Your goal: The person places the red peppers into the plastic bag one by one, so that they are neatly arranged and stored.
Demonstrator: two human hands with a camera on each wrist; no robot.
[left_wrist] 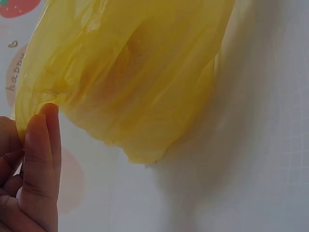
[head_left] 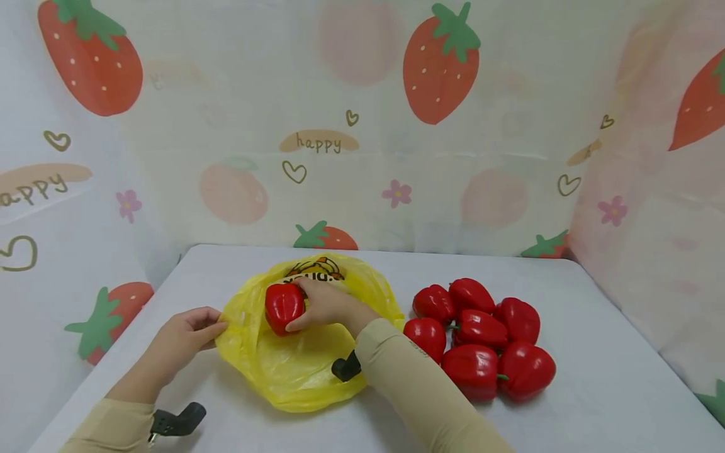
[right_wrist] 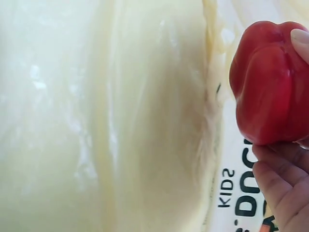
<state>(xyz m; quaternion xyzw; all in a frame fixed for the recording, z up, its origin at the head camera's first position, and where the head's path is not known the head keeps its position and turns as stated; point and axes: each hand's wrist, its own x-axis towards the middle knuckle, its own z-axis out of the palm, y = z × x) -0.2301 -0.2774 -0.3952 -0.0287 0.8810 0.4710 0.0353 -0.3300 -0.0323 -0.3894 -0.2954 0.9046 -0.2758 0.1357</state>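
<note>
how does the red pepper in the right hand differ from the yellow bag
Colour: the red pepper is red all over in the head view, while the yellow bag carries dark printing.
Form: the pepper is rounded and lobed; the bag is thin, creased film.
Size: the pepper is much smaller than the spread bag.
Hold: the right hand grips the pepper; the left hand pinches the bag's edge.
Shared: both look shiny.
</note>
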